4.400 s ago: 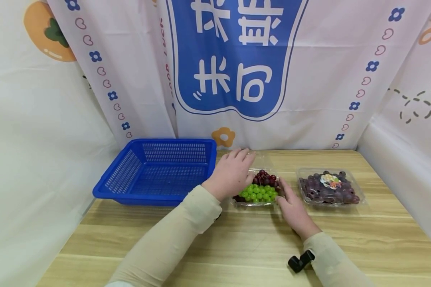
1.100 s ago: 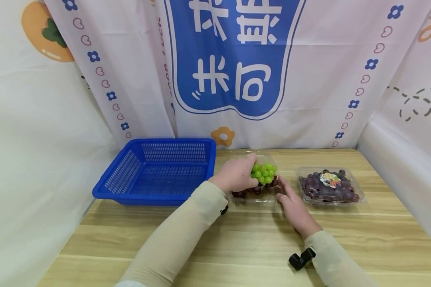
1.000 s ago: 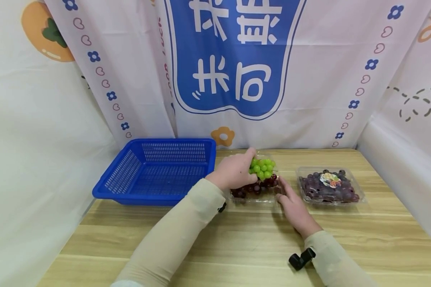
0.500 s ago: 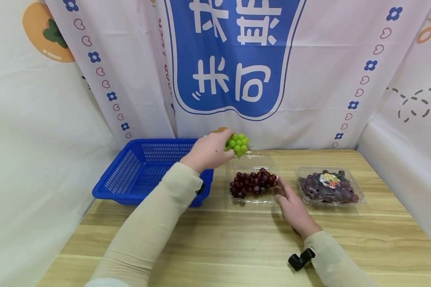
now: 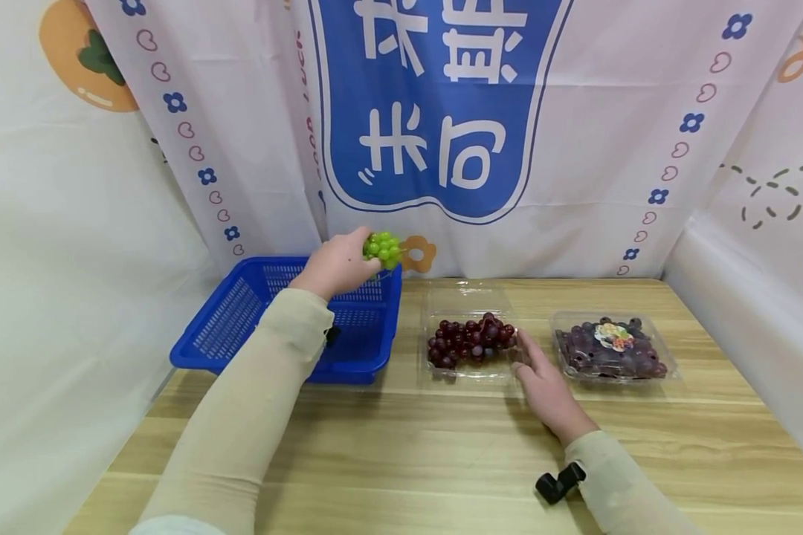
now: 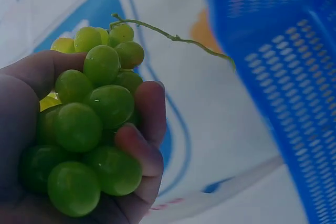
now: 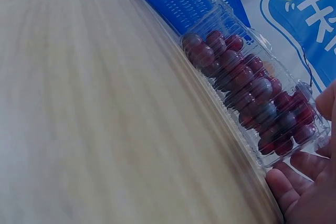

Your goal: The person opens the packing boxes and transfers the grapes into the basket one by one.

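Note:
My left hand point(image 5: 337, 264) grips a bunch of green grapes point(image 5: 384, 250) in the air above the right rear part of the blue plastic basket point(image 5: 355, 371). In the left wrist view the fingers curl round the green grapes point(image 6: 79, 127), and a thin stem trails off toward the basket. A clear plastic box point(image 5: 468, 295) stands with its lid folded back, and dark red grapes point(image 5: 471, 340) lie in it. Beside that box, my right hand point(image 5: 547, 390) rests its fingers on the right side wall; the right wrist view shows the fingers point(image 7: 310, 166) at the box's end.
A second clear box point(image 5: 612, 349) of dark purple grapes, lid down and with a round label, sits farther right on the wooden table point(image 5: 442, 453). A printed cloth point(image 5: 589, 171) hangs behind the table, and white sheets flank it.
My left hand has lifted the green grapes out of the clear box and carried them left over the basket. My right hand has stayed at the box's side.

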The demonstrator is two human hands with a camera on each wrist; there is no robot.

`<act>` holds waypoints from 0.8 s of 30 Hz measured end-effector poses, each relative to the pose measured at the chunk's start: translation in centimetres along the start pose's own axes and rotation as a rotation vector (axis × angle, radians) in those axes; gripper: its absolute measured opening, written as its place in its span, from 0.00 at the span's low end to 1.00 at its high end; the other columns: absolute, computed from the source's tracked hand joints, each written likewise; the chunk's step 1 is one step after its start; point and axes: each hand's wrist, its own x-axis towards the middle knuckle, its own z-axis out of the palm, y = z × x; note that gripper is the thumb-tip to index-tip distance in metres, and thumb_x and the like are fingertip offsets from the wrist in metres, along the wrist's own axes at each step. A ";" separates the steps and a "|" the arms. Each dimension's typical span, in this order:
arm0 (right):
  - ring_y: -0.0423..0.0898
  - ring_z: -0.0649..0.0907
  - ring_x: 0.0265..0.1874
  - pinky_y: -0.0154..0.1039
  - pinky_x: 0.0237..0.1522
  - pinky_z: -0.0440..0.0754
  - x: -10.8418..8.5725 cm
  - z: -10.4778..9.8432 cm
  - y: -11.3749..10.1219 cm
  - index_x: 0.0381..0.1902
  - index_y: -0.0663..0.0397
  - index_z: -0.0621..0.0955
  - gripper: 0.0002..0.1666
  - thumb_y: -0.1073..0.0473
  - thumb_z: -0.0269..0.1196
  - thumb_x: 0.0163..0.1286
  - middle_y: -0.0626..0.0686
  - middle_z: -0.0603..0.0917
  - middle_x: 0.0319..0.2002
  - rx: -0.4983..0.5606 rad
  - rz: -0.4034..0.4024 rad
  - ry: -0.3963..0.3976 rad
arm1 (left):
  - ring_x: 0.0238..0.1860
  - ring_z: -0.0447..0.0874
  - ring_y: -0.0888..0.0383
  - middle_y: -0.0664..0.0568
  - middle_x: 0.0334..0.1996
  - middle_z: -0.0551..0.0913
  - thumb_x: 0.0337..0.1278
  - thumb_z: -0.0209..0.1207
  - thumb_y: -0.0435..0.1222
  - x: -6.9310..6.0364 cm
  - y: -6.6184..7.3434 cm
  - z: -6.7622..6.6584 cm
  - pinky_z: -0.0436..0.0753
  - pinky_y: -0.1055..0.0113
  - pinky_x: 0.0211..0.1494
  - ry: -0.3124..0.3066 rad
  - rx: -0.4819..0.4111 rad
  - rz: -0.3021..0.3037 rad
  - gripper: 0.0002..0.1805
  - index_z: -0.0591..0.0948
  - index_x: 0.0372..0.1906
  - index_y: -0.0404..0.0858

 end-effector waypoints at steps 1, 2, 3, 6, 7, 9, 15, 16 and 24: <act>0.62 0.59 0.75 0.64 0.73 0.51 0.0 0.0 0.0 0.83 0.43 0.48 0.39 0.56 0.49 0.81 0.54 0.54 0.80 0.000 -0.002 0.001 | 0.45 0.77 0.48 0.48 0.51 0.79 0.68 0.55 0.44 0.2 -0.4 0.2 0.78 0.50 0.53 -0.008 -0.012 -0.014 0.29 0.66 0.71 0.44; 0.62 0.59 0.75 0.64 0.73 0.51 0.0 0.0 0.0 0.83 0.42 0.48 0.39 0.56 0.49 0.80 0.54 0.54 0.80 0.002 -0.002 0.001 | 0.46 0.77 0.47 0.48 0.52 0.79 0.68 0.55 0.44 0.3 -0.7 0.3 0.78 0.50 0.53 -0.016 -0.021 -0.027 0.29 0.66 0.71 0.43; 0.62 0.59 0.75 0.64 0.73 0.51 0.0 0.0 0.0 0.83 0.42 0.48 0.39 0.56 0.49 0.80 0.54 0.54 0.80 0.006 0.000 0.001 | 0.46 0.77 0.47 0.47 0.52 0.79 0.68 0.55 0.44 0.5 -1.1 0.5 0.78 0.49 0.54 -0.022 -0.027 -0.039 0.29 0.66 0.70 0.43; 0.62 0.60 0.75 0.64 0.73 0.52 0.1 0.0 0.0 0.83 0.43 0.48 0.40 0.56 0.49 0.80 0.54 0.54 0.80 0.011 -0.002 0.003 | 0.47 0.76 0.46 0.45 0.52 0.79 0.69 0.55 0.44 0.9 -1.9 0.9 0.78 0.48 0.55 -0.033 -0.030 -0.067 0.28 0.67 0.69 0.42; 0.62 0.60 0.75 0.64 0.73 0.52 0.1 -0.1 0.0 0.83 0.43 0.48 0.40 0.56 0.49 0.80 0.54 0.54 0.80 0.012 -0.001 0.003 | 0.47 0.76 0.46 0.45 0.52 0.79 0.69 0.55 0.44 1.0 -2.1 1.1 0.77 0.48 0.55 -0.036 -0.028 -0.074 0.28 0.67 0.69 0.41; 0.61 0.61 0.75 0.63 0.73 0.53 0.1 -0.1 0.0 0.83 0.43 0.48 0.40 0.56 0.49 0.80 0.54 0.54 0.80 0.015 -0.002 0.004 | 0.48 0.76 0.45 0.44 0.52 0.78 0.69 0.55 0.44 1.3 -2.5 1.5 0.77 0.48 0.55 -0.051 -0.022 -0.095 0.28 0.66 0.70 0.40; 0.61 0.62 0.74 0.63 0.72 0.54 0.1 -0.1 0.0 0.83 0.43 0.48 0.39 0.56 0.49 0.80 0.54 0.55 0.80 0.016 -0.009 0.000 | 0.55 0.75 0.43 0.40 0.62 0.75 0.71 0.54 0.44 2.1 -3.3 3.4 0.74 0.43 0.61 -0.110 0.024 -0.150 0.33 0.62 0.75 0.39; 0.61 0.62 0.74 0.63 0.72 0.54 0.1 0.0 0.0 0.83 0.43 0.48 0.39 0.56 0.49 0.80 0.54 0.55 0.80 0.014 -0.009 0.001 | 0.57 0.75 0.42 0.39 0.64 0.74 0.71 0.54 0.44 2.2 -3.4 3.6 0.73 0.42 0.63 -0.117 0.037 -0.151 0.33 0.62 0.76 0.38; 0.61 0.61 0.74 0.62 0.73 0.54 0.2 0.1 0.3 0.83 0.39 0.48 0.39 0.56 0.49 0.80 0.53 0.54 0.80 0.014 -0.006 -0.001 | 0.63 0.73 0.38 0.37 0.67 0.73 0.69 0.55 0.41 3.1 -3.5 5.8 0.71 0.39 0.66 -0.142 0.132 -0.168 0.33 0.64 0.75 0.35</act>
